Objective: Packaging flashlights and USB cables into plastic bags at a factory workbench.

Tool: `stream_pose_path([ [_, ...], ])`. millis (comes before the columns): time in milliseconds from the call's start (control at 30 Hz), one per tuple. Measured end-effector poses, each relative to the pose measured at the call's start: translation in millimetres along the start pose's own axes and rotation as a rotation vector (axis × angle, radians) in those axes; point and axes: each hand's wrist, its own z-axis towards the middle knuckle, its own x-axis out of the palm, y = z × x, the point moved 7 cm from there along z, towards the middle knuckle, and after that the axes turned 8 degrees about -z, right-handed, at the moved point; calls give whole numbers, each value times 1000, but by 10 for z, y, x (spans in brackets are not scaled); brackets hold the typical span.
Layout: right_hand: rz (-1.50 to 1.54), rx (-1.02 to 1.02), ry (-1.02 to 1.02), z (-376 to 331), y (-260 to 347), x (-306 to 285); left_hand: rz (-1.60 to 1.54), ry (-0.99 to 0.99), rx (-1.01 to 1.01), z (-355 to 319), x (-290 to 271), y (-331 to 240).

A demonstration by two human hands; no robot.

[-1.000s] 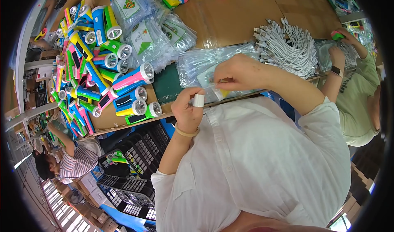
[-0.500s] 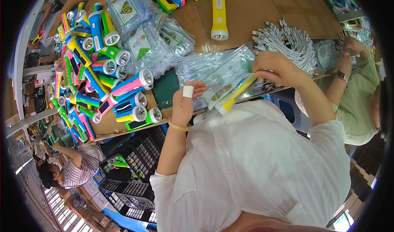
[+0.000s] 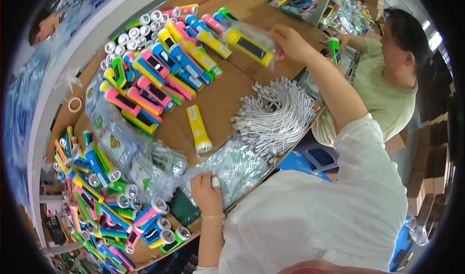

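Right hand point(image 3: 289, 41) was closed on the bagged yellow flashlight point(image 3: 248, 46), a rigid body in slippery film, so I judged mid-barrel the surest hold.

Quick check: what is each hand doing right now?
Left hand: closed on the stack of clear plastic bags.
Right hand: extended, gripping a bagged yellow flashlight.
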Motion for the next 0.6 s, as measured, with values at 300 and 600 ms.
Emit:
stream_pose_path([
  [300,-588,-58,-439,1457,165,-1670,-131,23,-12,108,168,-133],
  [600,44,-531,624,-1009,765,1886,-354,84,-104,45,129,45],
])
